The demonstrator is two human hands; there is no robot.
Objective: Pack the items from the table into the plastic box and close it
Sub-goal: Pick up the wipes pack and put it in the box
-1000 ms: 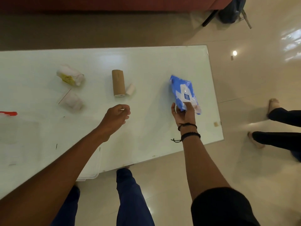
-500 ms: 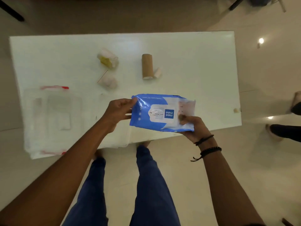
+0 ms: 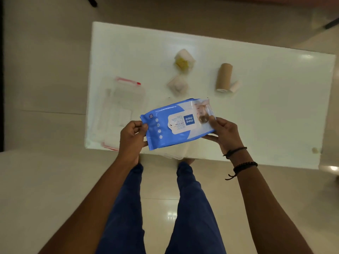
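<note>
Sitting at the left end of the white table point(image 3: 266, 114), well apart from the loose items: the clear plastic box point(image 3: 121, 114), red-trimmed, faint against the tabletop, too washed out to tell whether lid on or off, nothing plainly visible inside. Just right of it, above the near table edge: the left hand point(image 3: 131, 138), fingers pinched shut on the left end of the blue wet wipes pack point(image 3: 176, 123). Held flat and level between both hands, label up, clear of the tabletop, nearer the box than the other goods. At the pack's right end: the right hand point(image 3: 222, 132), closed on that end with thumb pressed on top and fingers curled beneath, dark bands at the wrist. Farther back on the table, untouched: a white wrapped bundle with a yellow patch point(image 3: 184, 60), and just nearer, a second pale wrapped bundle point(image 3: 177, 85). Right of those: a tan bandage roll point(image 3: 223, 77) lying on its side, with a small white roll point(image 3: 235, 86) touching its lower end. Judging from this layout, barely begun: first item lifted but not yet placed, four more waiting on the table, closing the box not yet attempted. Likely next: carrying the pack leftward and down into the box, assuming the box stands open.
</note>
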